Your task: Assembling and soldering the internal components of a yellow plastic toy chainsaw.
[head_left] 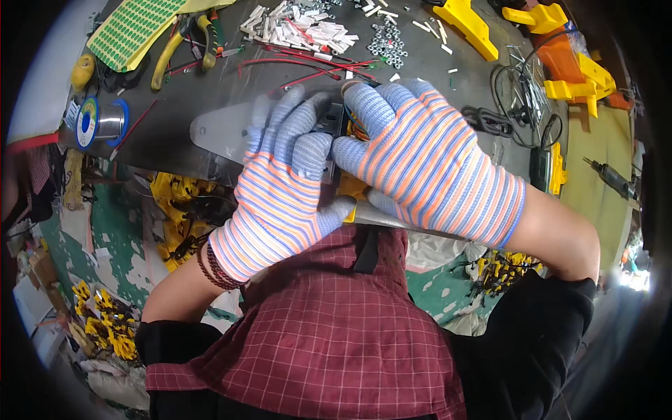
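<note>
Both my hands wear striped knit gloves and meet over a flat grey metal plate (213, 131) at the near edge of the dark workbench (175, 91). My left hand (280, 189) curls over the plate's middle, with its fingertips on a small dark part (330, 120). My right hand (427, 164) closes around the same part from the right. A yellow piece (351, 187) and some thin wires show between the palms. Most of the held assembly is hidden by the gloves.
On the bench lie red wires (308, 66), a heap of white connectors (301, 28), metal nuts (387, 43), yellow-handled pliers (183, 43), a solder spool (98, 122), a green dotted sheet (133, 28) and yellow plastic parts (469, 21). Yellow parts litter the floor (105, 322).
</note>
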Demonstrator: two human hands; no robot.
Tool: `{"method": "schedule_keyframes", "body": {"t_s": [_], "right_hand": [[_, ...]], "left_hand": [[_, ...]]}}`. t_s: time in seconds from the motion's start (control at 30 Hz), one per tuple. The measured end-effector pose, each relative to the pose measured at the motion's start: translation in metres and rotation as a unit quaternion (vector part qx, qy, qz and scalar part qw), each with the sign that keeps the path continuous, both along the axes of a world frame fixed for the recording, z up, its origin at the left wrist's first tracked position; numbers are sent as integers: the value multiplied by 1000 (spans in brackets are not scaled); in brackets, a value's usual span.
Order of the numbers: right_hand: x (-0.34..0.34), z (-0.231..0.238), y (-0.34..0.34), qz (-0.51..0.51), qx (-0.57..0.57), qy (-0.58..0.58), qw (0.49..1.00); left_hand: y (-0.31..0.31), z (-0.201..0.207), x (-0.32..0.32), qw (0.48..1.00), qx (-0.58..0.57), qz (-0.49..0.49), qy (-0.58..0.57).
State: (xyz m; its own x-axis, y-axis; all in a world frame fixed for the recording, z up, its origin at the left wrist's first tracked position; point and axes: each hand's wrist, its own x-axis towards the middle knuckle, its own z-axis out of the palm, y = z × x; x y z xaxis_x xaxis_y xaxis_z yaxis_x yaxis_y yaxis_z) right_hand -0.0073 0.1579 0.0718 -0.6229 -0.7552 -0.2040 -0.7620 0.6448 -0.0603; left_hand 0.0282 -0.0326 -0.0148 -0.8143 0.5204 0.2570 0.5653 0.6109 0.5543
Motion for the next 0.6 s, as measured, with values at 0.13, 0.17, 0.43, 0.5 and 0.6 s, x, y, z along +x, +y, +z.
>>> {"method": "schedule_keyframes", "body": {"t_s": [0.13,0.17,0.43,0.5,0.6], "right_hand": [[2,-13,-2,-29,-63,31,997],[3,-14,-3,-29,-63,29,997],[-10,-8,38,-80,-325,-126,934],[-13,-10,69,-267,-411,-99,866],[3,-45,150,-334,-358,-37,871]], "left_hand": [[12,1,2,999,-19,40,31],[17,-2,4,996,-11,72,49],[4,9,-3,999,-15,32,37],[-12,11,-4,1000,29,0,-10],[-18,34,-18,998,15,-20,-65]]}}
